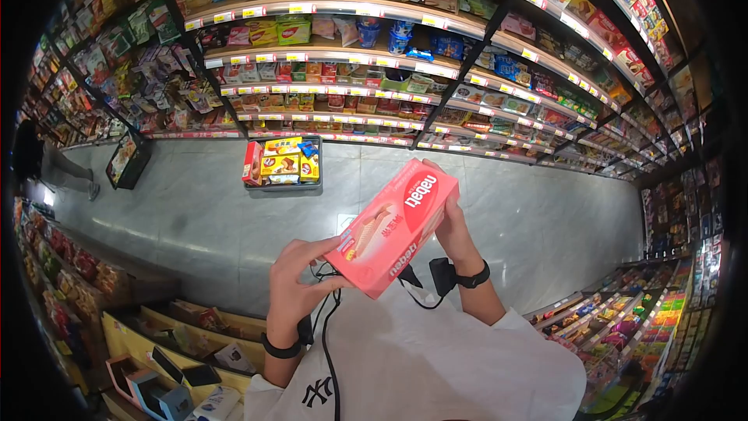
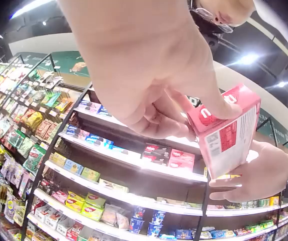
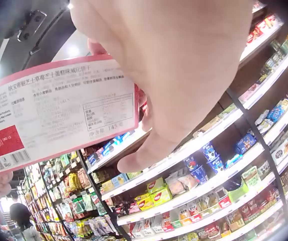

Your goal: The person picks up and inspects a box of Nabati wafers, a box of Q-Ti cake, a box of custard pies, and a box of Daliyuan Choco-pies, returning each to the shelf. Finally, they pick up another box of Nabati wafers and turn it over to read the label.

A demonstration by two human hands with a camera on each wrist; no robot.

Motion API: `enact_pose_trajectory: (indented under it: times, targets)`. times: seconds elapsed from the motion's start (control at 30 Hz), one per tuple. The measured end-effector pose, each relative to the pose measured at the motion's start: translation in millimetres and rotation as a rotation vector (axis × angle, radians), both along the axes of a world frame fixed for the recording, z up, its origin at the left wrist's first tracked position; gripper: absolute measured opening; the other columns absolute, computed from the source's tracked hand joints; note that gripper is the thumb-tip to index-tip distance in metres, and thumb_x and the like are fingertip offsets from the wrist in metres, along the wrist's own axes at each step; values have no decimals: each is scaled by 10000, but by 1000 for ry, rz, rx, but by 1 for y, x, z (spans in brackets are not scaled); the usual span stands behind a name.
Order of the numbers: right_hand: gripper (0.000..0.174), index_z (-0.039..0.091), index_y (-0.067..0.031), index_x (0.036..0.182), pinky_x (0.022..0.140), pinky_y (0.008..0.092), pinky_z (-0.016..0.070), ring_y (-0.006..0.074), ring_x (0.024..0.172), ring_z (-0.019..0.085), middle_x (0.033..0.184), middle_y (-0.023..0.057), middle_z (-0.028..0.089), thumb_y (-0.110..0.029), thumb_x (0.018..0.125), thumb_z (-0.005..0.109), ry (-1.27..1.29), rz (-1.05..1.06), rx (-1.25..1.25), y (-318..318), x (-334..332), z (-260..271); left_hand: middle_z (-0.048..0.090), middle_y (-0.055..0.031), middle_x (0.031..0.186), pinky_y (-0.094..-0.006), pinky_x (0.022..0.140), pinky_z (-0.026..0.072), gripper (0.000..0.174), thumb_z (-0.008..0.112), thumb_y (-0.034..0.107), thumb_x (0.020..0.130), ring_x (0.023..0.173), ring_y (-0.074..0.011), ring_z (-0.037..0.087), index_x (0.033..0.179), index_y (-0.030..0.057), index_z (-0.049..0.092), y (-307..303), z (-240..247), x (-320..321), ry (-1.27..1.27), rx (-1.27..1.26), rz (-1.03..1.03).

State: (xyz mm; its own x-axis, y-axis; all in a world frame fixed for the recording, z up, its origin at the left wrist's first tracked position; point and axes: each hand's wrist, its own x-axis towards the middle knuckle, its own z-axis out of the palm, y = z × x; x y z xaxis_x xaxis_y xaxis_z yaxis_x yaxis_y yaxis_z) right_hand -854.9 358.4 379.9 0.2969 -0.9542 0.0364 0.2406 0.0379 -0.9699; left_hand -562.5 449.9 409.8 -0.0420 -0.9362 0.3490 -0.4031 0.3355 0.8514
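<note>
Held tilted in front of the white shirt is a pink Nabati wafer box (image 1: 397, 230) with wafers pictured on its top. The left hand (image 1: 298, 279) grips its lower left end, thumb on one side and fingers on the other. At the upper right end the right hand (image 1: 456, 234) holds the box's edge and side. In the right wrist view the white back panel of the wafer box (image 3: 58, 108) shows printed text and a barcode. Part of that panel is covered by the right hand (image 3: 179, 65).
On the grey tiled floor stands a dark basket (image 1: 282, 188) of snack packs. Shelves (image 1: 327, 54) of packaged snacks line the aisle ahead. A black bin (image 1: 128, 160) stands further left, near another person (image 1: 31, 152). Close by at lower left is a yellow display bin (image 1: 128, 335).
</note>
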Motion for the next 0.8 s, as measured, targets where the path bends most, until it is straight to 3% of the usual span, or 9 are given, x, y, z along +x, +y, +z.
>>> enact_pose_trajectory:
  times: [0.07,0.17,0.3,0.4,0.47,0.6,0.67,0.7,0.8]
  targets:
    - [783,207,-60,1672,1242,412,296,233,1505,380,1652,93,374,-537,1109,468,-100,12,127,4,-9,-19,787,-53,1068,-300,704,529,658,1004,190,610,812,-176,643,1214,73,772,-1,0,-5,-16,-70,52]
    - [766,240,-47,1660,1228,391,303,197,1489,383,1610,85,410,-497,1105,515,-87,80,13,8,-6,-32,788,-51,1102,-290,702,534,656,1008,184,618,816,-172,648,1216,71,764,-1,-1,-11,-17,-106,82]
    - [747,258,-17,1645,1203,377,333,184,1443,429,1570,90,458,-406,1087,567,-10,89,94,13,6,-1,776,-72,1188,-308,759,555,777,1016,195,616,899,-188,682,1320,72,709,5,0,-10,9,-38,57]
    - [738,269,-3,1632,1188,380,359,188,1408,468,1539,87,489,-346,1064,591,1,114,121,16,7,17,749,-124,1265,-360,917,557,1103,1040,219,577,1050,-243,701,1540,71,524,6,9,-5,-50,-80,-113]
    - [733,283,0,1622,1180,381,373,187,1387,489,1519,86,508,-305,1042,613,-2,173,65,18,6,22,735,-153,1306,-378,990,530,1310,1067,244,512,1150,-275,699,1618,65,388,2,18,-7,94,69,-213]
    - [750,281,-1,1619,1185,384,372,183,1398,481,1518,85,508,-280,1025,645,-41,280,72,20,10,35,694,-173,1392,-407,1104,471,1478,1057,200,549,1306,-305,645,1703,62,144,1,23,-5,234,402,-465]
    - [773,271,-2,1622,1189,386,369,184,1409,475,1522,89,505,-281,1016,661,-39,311,53,18,6,34,698,-179,1381,-409,1105,470,1309,1009,146,622,1326,-298,628,1675,38,239,4,24,-12,308,443,-464]
    - [833,269,0,1628,1190,394,374,198,1414,484,1525,98,512,-345,992,680,3,267,44,18,8,36,700,-182,1376,-411,1106,469,1225,985,119,658,1335,-294,620,1661,27,286,6,25,-15,345,464,-465]
    - [986,253,3,1648,1206,417,366,235,1445,482,1560,123,496,-516,945,710,88,192,3,13,16,43,716,-160,1362,-394,1064,497,896,871,15,705,1278,-286,637,1532,36,527,3,9,-17,29,236,-128]
